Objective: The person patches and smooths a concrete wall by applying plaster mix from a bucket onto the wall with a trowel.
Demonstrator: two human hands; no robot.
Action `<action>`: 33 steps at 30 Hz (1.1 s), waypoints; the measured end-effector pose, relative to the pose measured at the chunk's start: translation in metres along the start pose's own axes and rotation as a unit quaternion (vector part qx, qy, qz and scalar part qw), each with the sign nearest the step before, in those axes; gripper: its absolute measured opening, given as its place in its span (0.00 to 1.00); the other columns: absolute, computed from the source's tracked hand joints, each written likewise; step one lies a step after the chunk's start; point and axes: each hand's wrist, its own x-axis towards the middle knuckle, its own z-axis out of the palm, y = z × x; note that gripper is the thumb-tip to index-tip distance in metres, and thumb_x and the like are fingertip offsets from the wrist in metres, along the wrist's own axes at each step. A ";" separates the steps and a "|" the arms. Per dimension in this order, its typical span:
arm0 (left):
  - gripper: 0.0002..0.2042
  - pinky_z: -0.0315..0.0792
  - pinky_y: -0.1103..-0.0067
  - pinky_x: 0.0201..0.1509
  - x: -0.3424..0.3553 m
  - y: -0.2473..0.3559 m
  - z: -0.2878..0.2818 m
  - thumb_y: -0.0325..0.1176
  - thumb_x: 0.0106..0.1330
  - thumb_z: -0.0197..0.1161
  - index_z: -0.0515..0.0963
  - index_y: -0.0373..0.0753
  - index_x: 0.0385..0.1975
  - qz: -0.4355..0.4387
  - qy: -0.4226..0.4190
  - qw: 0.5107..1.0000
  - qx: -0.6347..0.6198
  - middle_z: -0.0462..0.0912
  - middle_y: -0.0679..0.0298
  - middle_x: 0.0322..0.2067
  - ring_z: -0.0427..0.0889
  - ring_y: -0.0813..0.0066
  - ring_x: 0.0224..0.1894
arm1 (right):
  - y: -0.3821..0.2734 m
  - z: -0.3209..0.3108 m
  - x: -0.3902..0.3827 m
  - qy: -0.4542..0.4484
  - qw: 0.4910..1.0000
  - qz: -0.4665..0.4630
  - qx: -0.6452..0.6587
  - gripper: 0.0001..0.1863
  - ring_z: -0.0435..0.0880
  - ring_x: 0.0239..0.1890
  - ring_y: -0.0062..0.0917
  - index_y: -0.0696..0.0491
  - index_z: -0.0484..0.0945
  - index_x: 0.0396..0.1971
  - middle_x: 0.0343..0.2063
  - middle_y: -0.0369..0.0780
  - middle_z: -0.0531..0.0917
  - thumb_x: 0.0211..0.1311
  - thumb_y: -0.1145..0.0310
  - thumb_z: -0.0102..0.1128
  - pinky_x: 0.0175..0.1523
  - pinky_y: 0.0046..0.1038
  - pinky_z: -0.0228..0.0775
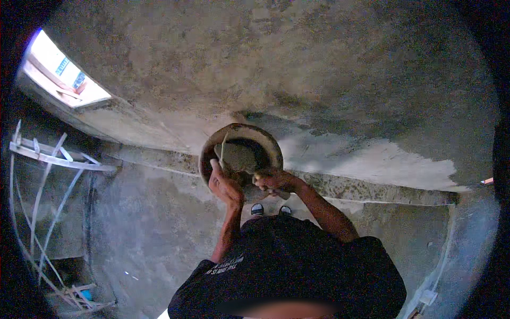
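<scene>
A round, wide-rimmed basin [272, 144] with grey, mortar-like stuff [239, 156] in it is in front of me, close to the wall. My left hand [227, 186] is closed at its near left side, thumb pointing up. A thin pale strip [223, 144], perhaps a flat tool seen edge-on, rises from that hand across the basin. Over the near right part of the basin, my right hand [279, 181] is a fist around a tool handle with a yellowish end [257, 176]. Its working end is unclear.
A rough plastered wall [319, 64] fills the far side, with a damp dark patch and a ledge [372, 190] along its foot. A bright window opening [64, 74] is at upper left. Wooden scaffolding [53, 157] stands at left. My sandalled feet [271, 209] are below the basin.
</scene>
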 end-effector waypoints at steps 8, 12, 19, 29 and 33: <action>0.24 0.60 0.85 0.22 0.001 -0.010 0.013 0.52 0.60 0.47 0.73 0.33 0.20 -0.012 -0.001 1.000 0.029 0.67 0.70 0.15 0.65 0.83 0.19 | 0.000 -0.041 -0.064 0.123 0.963 0.145 -0.190 0.22 0.74 0.27 0.19 0.56 0.72 0.40 0.30 0.39 0.77 0.46 0.59 0.62 0.32 0.22 0.69; 0.22 0.61 0.75 0.50 0.002 -0.003 0.013 0.43 0.63 0.42 0.69 0.27 0.43 -0.123 -0.058 0.984 0.118 0.72 0.55 0.42 0.70 0.66 0.43 | 0.034 -0.068 -0.081 0.238 0.883 -0.112 -0.389 0.19 0.75 0.22 0.21 0.54 0.73 0.36 0.23 0.39 0.76 0.45 0.59 0.61 0.29 0.24 0.69; 0.22 0.56 0.82 0.17 0.002 0.006 0.020 0.51 0.58 0.50 0.64 0.39 0.11 -0.031 0.026 0.999 0.001 0.64 0.71 0.12 0.60 0.82 0.13 | 0.055 -0.124 -0.105 0.294 0.780 -0.068 -0.548 0.13 0.76 0.21 0.24 0.57 0.74 0.29 0.19 0.39 0.77 0.48 0.63 0.59 0.29 0.26 0.68; 0.24 0.51 0.82 0.18 0.014 -0.011 -0.005 0.49 0.60 0.48 0.60 0.41 0.06 -0.083 0.042 0.995 0.034 0.57 0.74 0.09 0.54 0.83 0.13 | 0.080 -0.184 -0.118 0.228 0.584 -0.062 -0.777 0.13 0.74 0.24 0.36 0.53 0.70 0.26 0.20 0.42 0.74 0.50 0.58 0.53 0.26 0.34 0.66; 0.23 0.51 0.82 0.17 0.009 0.000 -0.004 0.49 0.60 0.47 0.62 0.40 0.07 -0.078 0.077 0.993 0.045 0.58 0.73 0.09 0.55 0.83 0.13 | 0.063 -0.185 -0.108 0.312 0.646 -0.117 -0.687 0.07 0.74 0.22 0.31 0.52 0.70 0.18 0.19 0.41 0.73 0.49 0.66 0.50 0.24 0.32 0.66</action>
